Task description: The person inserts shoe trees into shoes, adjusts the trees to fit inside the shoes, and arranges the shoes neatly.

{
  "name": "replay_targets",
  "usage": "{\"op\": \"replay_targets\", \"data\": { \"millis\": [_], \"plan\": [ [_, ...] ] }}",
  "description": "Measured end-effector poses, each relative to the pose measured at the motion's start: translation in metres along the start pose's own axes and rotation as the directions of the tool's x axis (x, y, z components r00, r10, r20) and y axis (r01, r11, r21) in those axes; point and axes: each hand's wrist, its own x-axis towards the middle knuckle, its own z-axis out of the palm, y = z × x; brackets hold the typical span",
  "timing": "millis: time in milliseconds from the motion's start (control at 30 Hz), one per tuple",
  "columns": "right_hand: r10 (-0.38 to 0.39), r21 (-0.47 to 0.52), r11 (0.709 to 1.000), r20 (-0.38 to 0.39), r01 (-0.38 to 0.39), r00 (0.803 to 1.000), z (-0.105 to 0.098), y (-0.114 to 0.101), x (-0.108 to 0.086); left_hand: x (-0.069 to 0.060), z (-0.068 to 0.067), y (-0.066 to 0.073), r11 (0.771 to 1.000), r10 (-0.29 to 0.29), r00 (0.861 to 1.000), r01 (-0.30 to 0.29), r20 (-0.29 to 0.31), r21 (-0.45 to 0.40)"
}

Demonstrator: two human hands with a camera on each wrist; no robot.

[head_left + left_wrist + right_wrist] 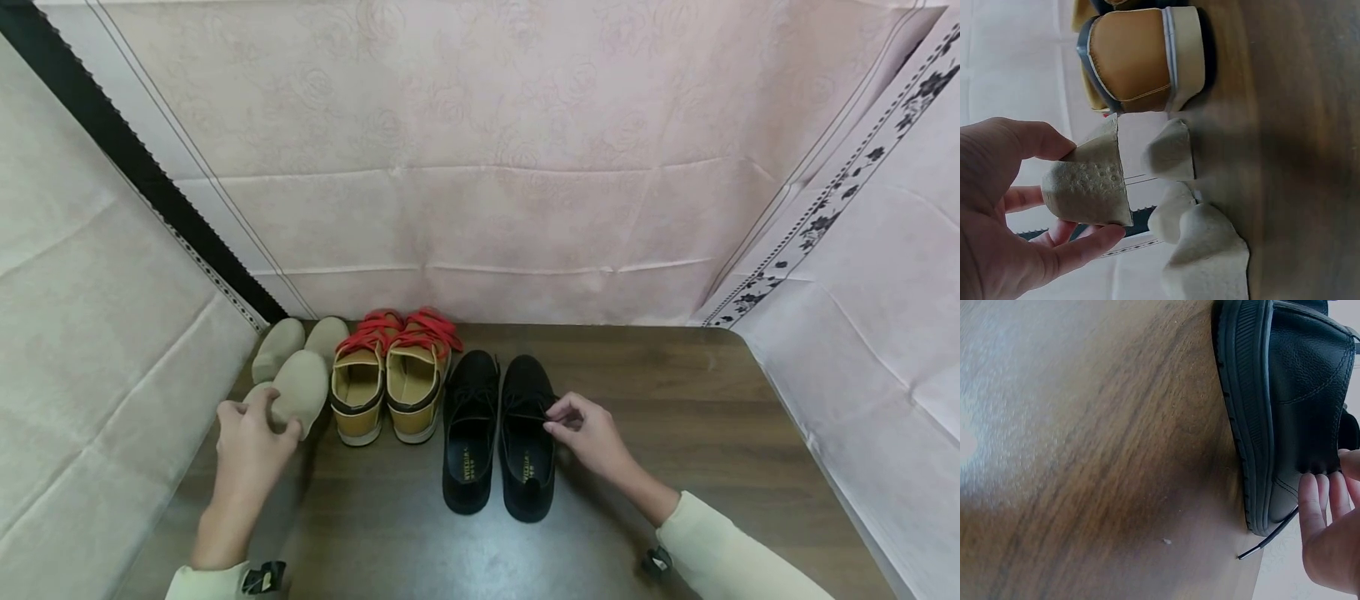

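My left hand (251, 446) holds a grey moulded-pulp shoe insert (1088, 187) between thumb and fingers, raised off the wooden surface. Other inserts like it (1210, 256) lie close by at the far left corner. On the right, my right hand (592, 433) pinches the upper side edge of the right black lace-up shoe (527, 492), its fingertips against the leather in the right wrist view. A loose lace end (1272, 536) hangs beside those fingers. The left black shoe (467, 492) stands parallel to it, toes toward the back.
Tan shoes with red laces (416, 417) stand between the inserts and the black pair. Pale patterned sheets cover the back wall (480, 167) and both sides. Brown wood-grain surface (675, 383) extends to the right of the shoes.
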Motion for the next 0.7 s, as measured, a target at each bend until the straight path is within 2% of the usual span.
{"op": "replay_targets", "data": {
  "millis": [400, 533, 700],
  "plan": [
    [0.006, -0.008, 1.000, 0.000, -0.006, 1.000, 0.000, -0.001, 0.000, 0.005, -0.013, 0.013, 0.999, -0.005, 0.999, 0.004, -0.050, -0.035],
    [0.012, -0.009, 1.000, 0.002, -0.012, 1.000, 0.000, -0.001, 0.000, 0.006, -0.016, 0.018, 0.998, 0.032, 0.994, -0.037, -0.100, -0.048],
    [0.009, -0.003, 1.000, 0.008, -0.009, 1.000, 0.000, -0.001, 0.000, 0.006, -0.017, 0.023, 0.991, 0.095, 0.979, -0.109, -0.181, -0.073]
  ]
}}
